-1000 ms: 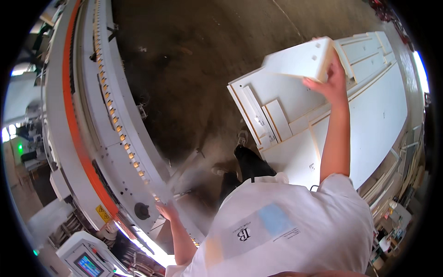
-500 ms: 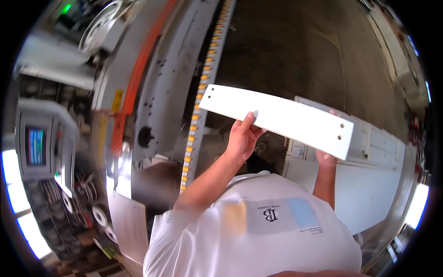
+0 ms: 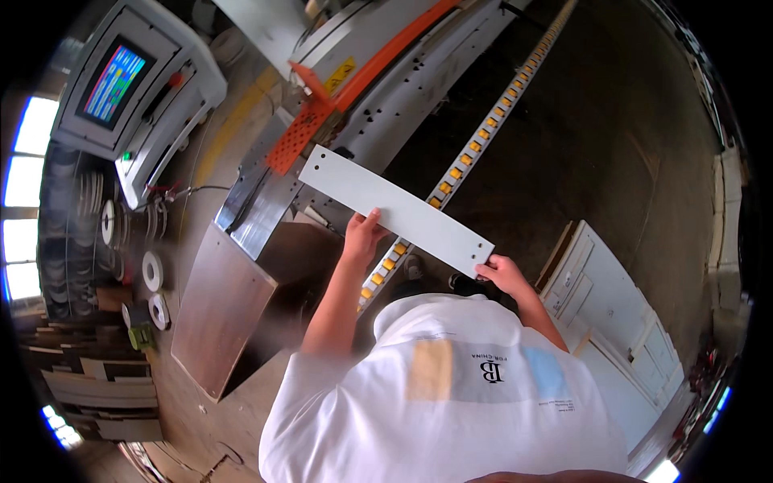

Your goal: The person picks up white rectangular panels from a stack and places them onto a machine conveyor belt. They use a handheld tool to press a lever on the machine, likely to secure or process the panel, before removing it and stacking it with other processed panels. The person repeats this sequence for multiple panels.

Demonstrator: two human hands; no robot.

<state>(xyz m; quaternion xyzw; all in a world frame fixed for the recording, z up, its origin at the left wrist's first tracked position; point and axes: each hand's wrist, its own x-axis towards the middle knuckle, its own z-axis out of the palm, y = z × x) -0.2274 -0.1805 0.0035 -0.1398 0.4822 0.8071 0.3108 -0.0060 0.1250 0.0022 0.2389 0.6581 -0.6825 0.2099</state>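
A long white board (image 3: 394,208) with small round holes near both ends spans the space between my hands. My left hand (image 3: 365,234) grips its near edge left of the middle, thumb on top and the other fingers underneath. At the right end my right hand (image 3: 501,271) is closed round the corner, beside the holes. The board's left end lies at the machine, close to the orange perforated guard (image 3: 296,138). Below the board's middle runs a rail with yellow rollers (image 3: 457,172). Whether the board rests on anything is hidden.
A control console (image 3: 153,88) with a lit screen stands at the far left. Nearer is a brown wooden box (image 3: 217,310). Stacked white panels (image 3: 616,310) lie to my right. Rolls of edging strip (image 3: 153,272) and board offcuts (image 3: 97,386) sit along the left side.
My view has turned left toward the machine and console. The board has come to the machine's guard, and my right hand now shows more fully at its corner.
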